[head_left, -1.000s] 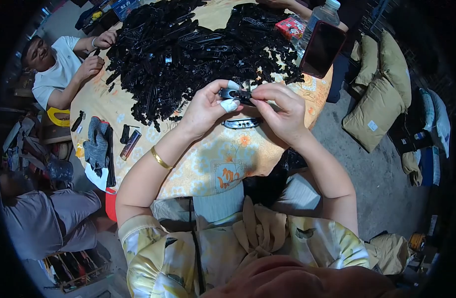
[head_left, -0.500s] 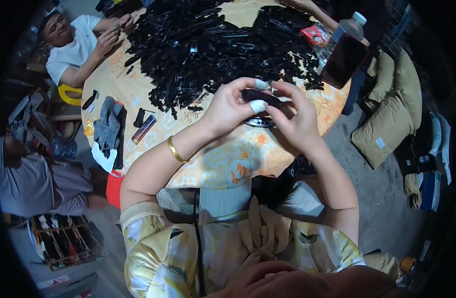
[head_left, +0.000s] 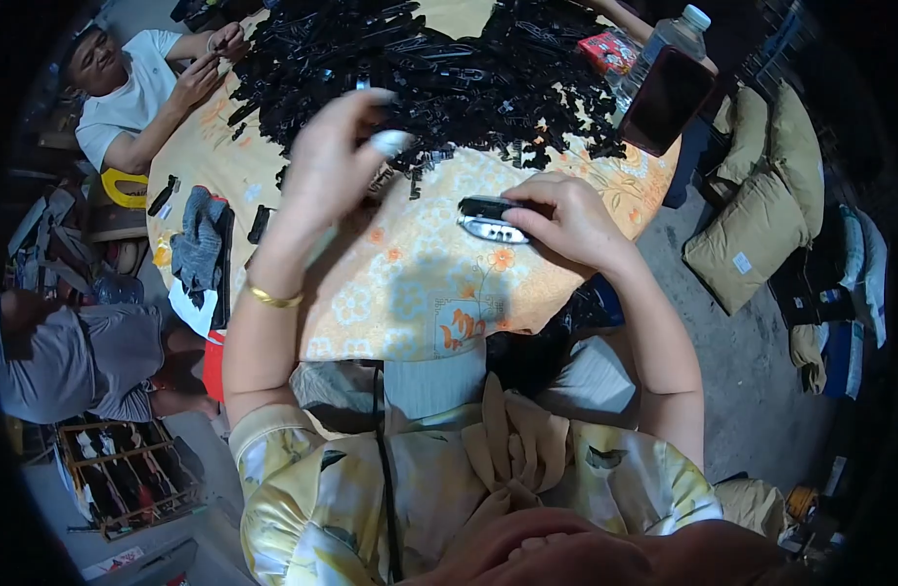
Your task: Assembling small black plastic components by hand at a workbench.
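Note:
My right hand [head_left: 571, 220] is closed, thumb and fingers pinching one end of a small, dark, oblong piece [head_left: 484, 207] above the tablecloth. Directly under that piece shows a shiny silver oval object [head_left: 495, 231]; whether the two touch, I cannot tell. My left hand [head_left: 334, 161] is blurred by motion at the near left edge of a large heap of black toothed plastic pieces [head_left: 410, 88]. Its thumb and forefinger, both with white fingertip covers, are spread apart, and nothing shows between them.
The round table has a flowered cloth [head_left: 356, 303]. A phone [head_left: 667, 101] leans by a clear bottle [head_left: 676, 39] and a red packet [head_left: 608, 51] at the right. A grey cloth [head_left: 202, 239] lies left. Another person [head_left: 136, 93] sits far left; tan sacks [head_left: 747, 234] lie on the floor.
Both hands were together around the dark piece. My left hand has let go and moved left to the heap's edge, while my right hand keeps the piece. The view has shifted slightly.

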Available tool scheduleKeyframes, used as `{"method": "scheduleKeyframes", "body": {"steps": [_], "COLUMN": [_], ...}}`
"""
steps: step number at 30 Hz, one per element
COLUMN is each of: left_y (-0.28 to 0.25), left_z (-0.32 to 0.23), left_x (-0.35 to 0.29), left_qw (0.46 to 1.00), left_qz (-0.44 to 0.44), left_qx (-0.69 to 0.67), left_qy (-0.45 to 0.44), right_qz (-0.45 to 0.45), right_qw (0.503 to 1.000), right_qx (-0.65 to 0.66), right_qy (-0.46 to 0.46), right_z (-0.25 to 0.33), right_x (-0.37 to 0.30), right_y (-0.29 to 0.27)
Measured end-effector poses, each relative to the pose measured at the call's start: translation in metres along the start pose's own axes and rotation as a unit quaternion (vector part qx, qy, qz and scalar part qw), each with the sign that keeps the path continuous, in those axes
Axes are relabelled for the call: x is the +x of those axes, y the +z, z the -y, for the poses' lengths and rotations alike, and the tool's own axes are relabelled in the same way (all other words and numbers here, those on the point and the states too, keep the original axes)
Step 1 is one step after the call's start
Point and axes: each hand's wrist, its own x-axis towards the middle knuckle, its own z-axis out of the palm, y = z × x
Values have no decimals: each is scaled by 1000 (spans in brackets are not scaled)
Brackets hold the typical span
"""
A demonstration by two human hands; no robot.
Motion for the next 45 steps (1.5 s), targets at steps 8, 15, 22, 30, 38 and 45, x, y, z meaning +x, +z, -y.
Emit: {"method": "scheduleKeyframes", "body": {"steps": [8, 15, 22, 30, 38, 45], "left_y": [-24, -17, 24, 87, 99, 100], "left_z": [86, 63, 9, -26, -21, -19], "left_x": [-17, -8, 15, 13, -2, -6], "left_qw": [975, 969, 884, 807, 768, 750], "left_qz": [58, 7, 79, 168, 154, 134], "left_qx": [165, 201, -414, -548, -606, -635], "left_qy": [-135, -145, -202, -144, -142, -129], "right_qz": [-111, -100, -174, -240, -292, -293], "right_qw": [974, 971, 974, 947, 947, 933], "right_qx": [-188, -218, -146, 196, 24, -102], "right_qy": [52, 12, 22, 86, -130, -180], "right_z": [-22, -38, -47, -16, -3, 5], "right_x": [16, 15, 15, 13, 16, 14], "right_y": [-14, -4, -4, -14, 5, 5]}}
